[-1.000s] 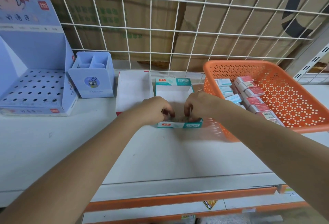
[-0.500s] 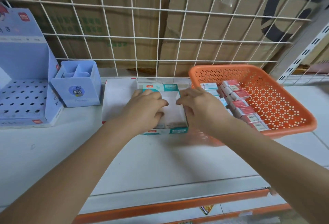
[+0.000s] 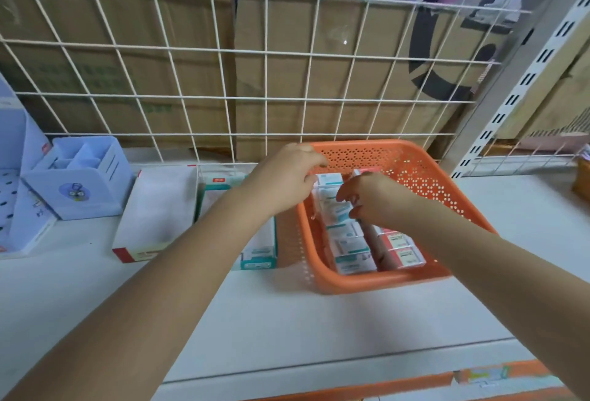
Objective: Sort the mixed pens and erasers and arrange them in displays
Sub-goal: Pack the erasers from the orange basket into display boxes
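Both hands have left the teal display box (image 3: 258,255) and gone over to the orange basket (image 3: 367,284), and the head camera has swung that way with them.

Head view: the sorting looks barely begun. Teal erasers (image 3: 351,252) lie in a row under and towards the wrist of the right hand (image 3: 373,201), with red erasers (image 3: 399,249) in a second row just to its right, all inside the basket. The display box lies under the left forearm, so its contents cannot be made out. A white box (image 3: 156,209) and a blue pen holder (image 3: 79,183) stand well to the left of the left hand (image 3: 284,180). No pens show.

The right hand's fingers and thumb are curled and pinch one of the teal erasers in the row. The left hand's fingers are curled over the basket's far left corner, just beside the farthest teal eraser. Whether it grips anything I cannot tell.
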